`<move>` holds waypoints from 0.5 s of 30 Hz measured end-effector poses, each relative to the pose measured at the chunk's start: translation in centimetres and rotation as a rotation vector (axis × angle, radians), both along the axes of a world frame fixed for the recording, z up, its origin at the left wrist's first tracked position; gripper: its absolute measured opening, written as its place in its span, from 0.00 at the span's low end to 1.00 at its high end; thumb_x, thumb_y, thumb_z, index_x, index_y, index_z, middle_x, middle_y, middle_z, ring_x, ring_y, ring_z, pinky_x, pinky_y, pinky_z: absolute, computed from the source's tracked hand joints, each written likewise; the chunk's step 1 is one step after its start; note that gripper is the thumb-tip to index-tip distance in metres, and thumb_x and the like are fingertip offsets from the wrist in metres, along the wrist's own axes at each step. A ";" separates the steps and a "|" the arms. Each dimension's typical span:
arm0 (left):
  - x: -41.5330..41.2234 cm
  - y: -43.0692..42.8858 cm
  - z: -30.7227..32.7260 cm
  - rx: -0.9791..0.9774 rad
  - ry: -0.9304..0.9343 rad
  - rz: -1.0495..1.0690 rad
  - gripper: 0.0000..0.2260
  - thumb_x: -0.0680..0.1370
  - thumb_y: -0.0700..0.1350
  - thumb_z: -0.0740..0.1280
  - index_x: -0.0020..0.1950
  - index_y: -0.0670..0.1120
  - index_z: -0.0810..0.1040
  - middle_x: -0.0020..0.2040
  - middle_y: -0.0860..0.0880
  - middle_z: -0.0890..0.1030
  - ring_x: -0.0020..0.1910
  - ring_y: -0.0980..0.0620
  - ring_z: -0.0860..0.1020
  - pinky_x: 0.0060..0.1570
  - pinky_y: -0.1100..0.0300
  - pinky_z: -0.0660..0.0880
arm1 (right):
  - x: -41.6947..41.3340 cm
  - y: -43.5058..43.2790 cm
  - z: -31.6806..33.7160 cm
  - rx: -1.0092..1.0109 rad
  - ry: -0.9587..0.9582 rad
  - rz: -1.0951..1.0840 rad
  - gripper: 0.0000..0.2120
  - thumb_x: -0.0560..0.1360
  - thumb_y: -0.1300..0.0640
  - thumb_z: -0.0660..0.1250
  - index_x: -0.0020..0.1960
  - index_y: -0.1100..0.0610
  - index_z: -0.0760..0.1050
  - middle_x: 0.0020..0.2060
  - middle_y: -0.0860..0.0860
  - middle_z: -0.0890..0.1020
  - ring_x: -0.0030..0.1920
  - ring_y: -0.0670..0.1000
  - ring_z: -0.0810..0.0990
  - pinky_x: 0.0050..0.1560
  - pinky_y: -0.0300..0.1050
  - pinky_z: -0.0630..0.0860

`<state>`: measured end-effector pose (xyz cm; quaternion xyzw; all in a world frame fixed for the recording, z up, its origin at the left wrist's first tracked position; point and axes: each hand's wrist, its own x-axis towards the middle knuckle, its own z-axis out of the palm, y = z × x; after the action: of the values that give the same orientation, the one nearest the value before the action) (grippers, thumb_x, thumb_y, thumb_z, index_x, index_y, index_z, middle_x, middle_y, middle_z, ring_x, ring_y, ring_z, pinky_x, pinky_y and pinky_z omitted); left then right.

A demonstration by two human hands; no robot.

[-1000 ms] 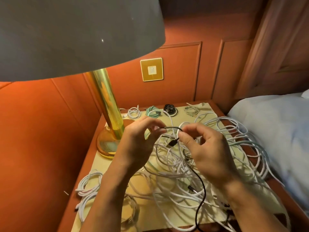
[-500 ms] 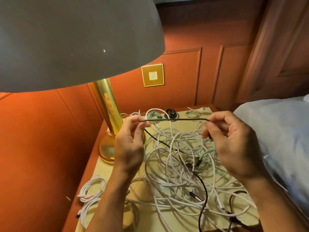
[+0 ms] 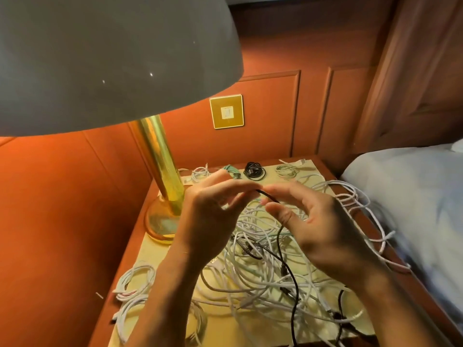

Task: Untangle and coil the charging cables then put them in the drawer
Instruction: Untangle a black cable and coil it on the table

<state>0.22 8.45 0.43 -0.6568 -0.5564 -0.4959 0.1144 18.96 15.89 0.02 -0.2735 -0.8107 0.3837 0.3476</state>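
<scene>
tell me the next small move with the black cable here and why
Probably slide the right hand down the black cable and lift its next length clear of the white tangle. The left hand pinches the cable, only a short stretch spans the two hands, and the rest drops down through that tangle, so it likely cannot coil freely yet.

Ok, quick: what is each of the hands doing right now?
Left hand: pinching the black cable at its fingertips.
Right hand: curled round the same cable, between thumb and fingers; grip blurred.
</scene>
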 end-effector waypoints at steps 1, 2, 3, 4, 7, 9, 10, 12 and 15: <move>0.0 0.1 0.0 -0.004 -0.031 -0.028 0.06 0.76 0.43 0.74 0.52 0.45 0.87 0.39 0.49 0.81 0.36 0.54 0.78 0.32 0.64 0.72 | -0.2 -0.2 0.1 -0.014 0.023 0.009 0.07 0.79 0.46 0.67 0.55 0.43 0.81 0.47 0.37 0.85 0.52 0.35 0.81 0.49 0.32 0.76; 0.0 0.1 0.0 -0.017 -0.064 -0.062 0.06 0.76 0.43 0.74 0.51 0.44 0.87 0.40 0.50 0.82 0.36 0.54 0.79 0.33 0.64 0.74 | -0.2 -0.2 0.1 -0.027 0.050 0.014 0.05 0.80 0.49 0.66 0.52 0.44 0.81 0.41 0.41 0.85 0.46 0.39 0.83 0.46 0.37 0.79; -0.2 0.0 -0.1 -0.042 -0.098 -0.091 0.06 0.76 0.45 0.74 0.51 0.44 0.86 0.40 0.52 0.83 0.36 0.54 0.80 0.34 0.64 0.75 | -0.3 -0.3 0.1 -0.043 0.080 0.022 0.06 0.80 0.49 0.65 0.50 0.45 0.80 0.36 0.46 0.83 0.40 0.42 0.83 0.43 0.44 0.80; -0.3 -0.2 -0.2 -0.091 -0.139 -0.108 0.07 0.76 0.48 0.73 0.50 0.45 0.86 0.39 0.54 0.83 0.36 0.55 0.80 0.34 0.65 0.75 | -0.2 -0.3 0.1 -0.066 0.123 0.032 0.07 0.81 0.49 0.63 0.49 0.46 0.80 0.32 0.49 0.80 0.34 0.45 0.81 0.40 0.52 0.80; -1.0 -0.7 -1.0 -0.367 -0.318 -0.078 0.08 0.75 0.53 0.70 0.45 0.50 0.84 0.37 0.57 0.81 0.35 0.60 0.77 0.34 0.69 0.72 | 0.2 0.0 0.1 -0.063 0.287 -0.064 0.11 0.82 0.46 0.62 0.50 0.49 0.81 0.25 0.52 0.70 0.27 0.63 0.68 0.25 0.64 0.68; -1.6 -0.9 -1.6 -0.480 -0.418 -0.059 0.06 0.76 0.52 0.70 0.46 0.51 0.84 0.39 0.58 0.82 0.38 0.61 0.78 0.36 0.67 0.74 | 0.7 0.3 0.0 0.013 0.324 -0.179 0.11 0.81 0.47 0.63 0.49 0.49 0.82 0.25 0.51 0.72 0.28 0.65 0.68 0.24 0.62 0.69; -1.9 -0.8 -1.7 -0.497 -0.439 -0.059 0.05 0.77 0.51 0.70 0.47 0.51 0.84 0.41 0.58 0.83 0.39 0.61 0.78 0.38 0.67 0.75 | 0.7 0.4 -0.1 0.014 0.360 -0.209 0.11 0.81 0.48 0.63 0.49 0.50 0.82 0.26 0.51 0.73 0.29 0.65 0.68 0.24 0.60 0.69; -2.3 -0.6 -1.5 -0.465 -0.393 -0.037 0.04 0.78 0.48 0.70 0.48 0.50 0.83 0.41 0.56 0.82 0.42 0.59 0.79 0.41 0.66 0.76 | 0.7 0.6 -0.8 -0.056 0.475 -0.248 0.10 0.82 0.50 0.64 0.49 0.51 0.82 0.26 0.51 0.72 0.28 0.59 0.68 0.26 0.54 0.68; -3.1 -0.2 -1.0 -0.267 -0.240 0.040 0.03 0.80 0.45 0.70 0.50 0.47 0.83 0.43 0.54 0.80 0.44 0.56 0.78 0.42 0.66 0.75 | 0.4 1.0 -1.2 -0.135 0.537 -0.257 0.11 0.82 0.51 0.64 0.49 0.54 0.82 0.27 0.48 0.70 0.29 0.50 0.68 0.31 0.47 0.66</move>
<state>-2.91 8.20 -0.59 -0.5911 -0.6400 -0.4899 -0.0311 19.33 16.88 -1.19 -0.2851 -0.6214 0.4481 0.5760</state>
